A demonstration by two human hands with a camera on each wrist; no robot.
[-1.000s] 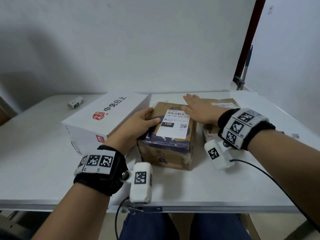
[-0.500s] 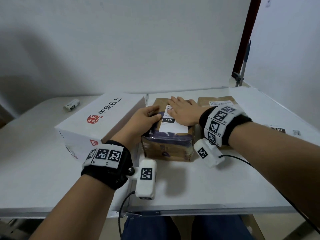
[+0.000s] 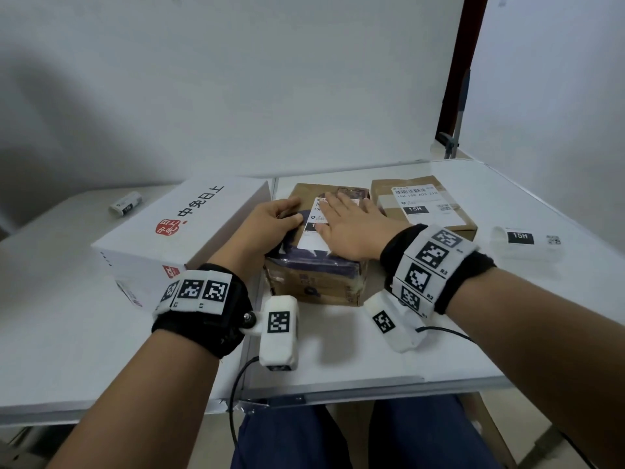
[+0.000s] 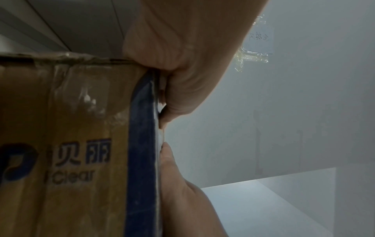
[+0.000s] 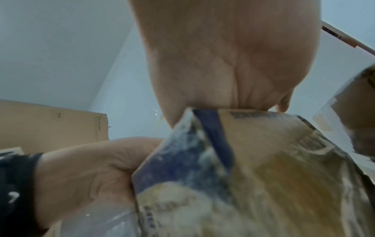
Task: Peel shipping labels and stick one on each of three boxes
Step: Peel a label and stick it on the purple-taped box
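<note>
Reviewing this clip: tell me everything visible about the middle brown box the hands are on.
The middle box is worn brown cardboard with dark blue tape or print across its top and front edge, glossy clear tape, and blue printed lettering on its side. It sits upright on the white table, between the white box and a second brown box. A white label lies on its top. The right hand lies flat on that label; the left hand grips the box's left top edge.

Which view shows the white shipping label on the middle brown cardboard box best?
Head view: the white shipping label lies on the box top, partly under the flat right hand. Left wrist shows only the box side; right wrist shows a blurred barcode edge.
</note>
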